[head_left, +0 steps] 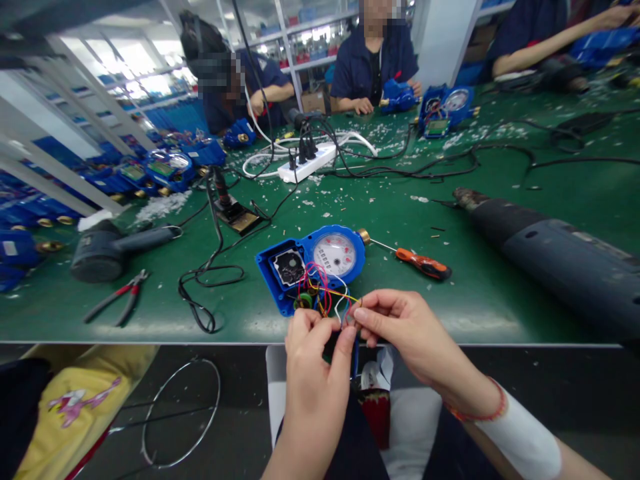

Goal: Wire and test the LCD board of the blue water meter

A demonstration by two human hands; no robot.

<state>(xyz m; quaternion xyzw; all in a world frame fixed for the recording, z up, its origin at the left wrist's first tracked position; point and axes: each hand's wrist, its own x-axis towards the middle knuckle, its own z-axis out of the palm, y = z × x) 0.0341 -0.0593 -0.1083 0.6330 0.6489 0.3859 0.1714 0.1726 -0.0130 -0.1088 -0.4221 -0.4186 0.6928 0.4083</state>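
A blue water meter (357,267) with a round white dial (334,255) lies on the green bench, its square compartment open. Thin red, white and yellow wires (320,277) loop out of that compartment towards my hands. My right hand (400,323) pinches wire ends between thumb and fingers. Close against it, my left hand (315,353) is closed at the bench edge, beside a blue-rimmed part (355,360) mostly hidden below it. What the left fingertips grip is hidden. An orange-and-black screwdriver (424,264) lies right of the meter, its shaft tip near the brass fitting (363,236).
Pliers (123,297), a grey power tool (107,250) and a soldering iron stand (235,215) lie left. A large grey tool (540,247) lies right. Behind are a power strip (307,162), cables, white scraps and several more meters (170,167). Co-workers (375,67) sit across the bench.
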